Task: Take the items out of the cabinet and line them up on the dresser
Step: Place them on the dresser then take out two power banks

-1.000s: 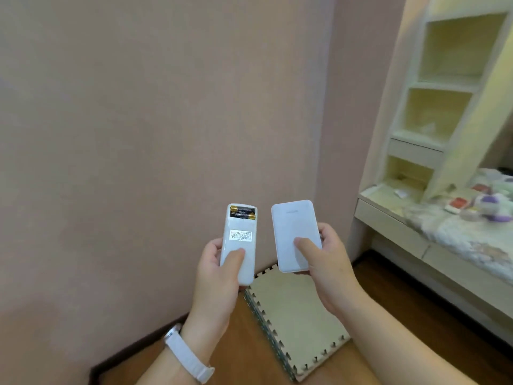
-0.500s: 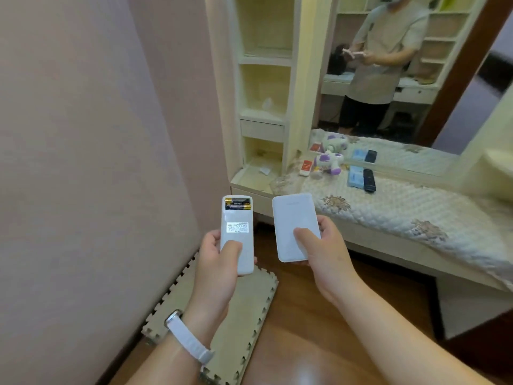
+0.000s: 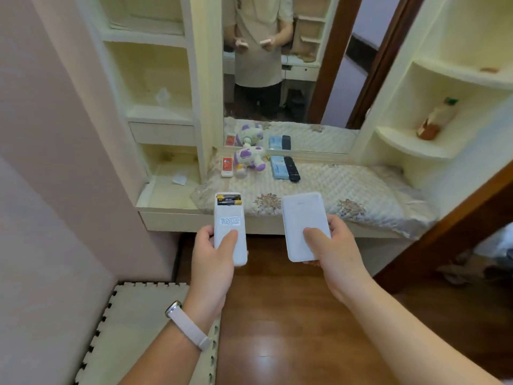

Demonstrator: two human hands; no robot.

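So the dresser fills the middle of the frame, its quilted cover running off toward the right, and there's a foam mat on the floor at lower left. Both hands are up in the centre, just short of the dresser's front edge. The left hand is wrapped round a white remote, thumb on top, back side facing up. The right hand grips a white power bank the same way, thumb pressed on its face. Neither item is down yet. There's a row along the back of the cover, near the mirror: a small red-and-white remote, a plush toy, a blue pack and a black remote, the last two touching. If it were me, I'd reach over the front edge and carry the line on to the right of the black remote, where the cover looks free. Put them down one at a time, long sides parallel to the others, flat on the cloth. Heads up: the white remote's battery cover is off and its batteries are showing, so keep it level or they could drop out.
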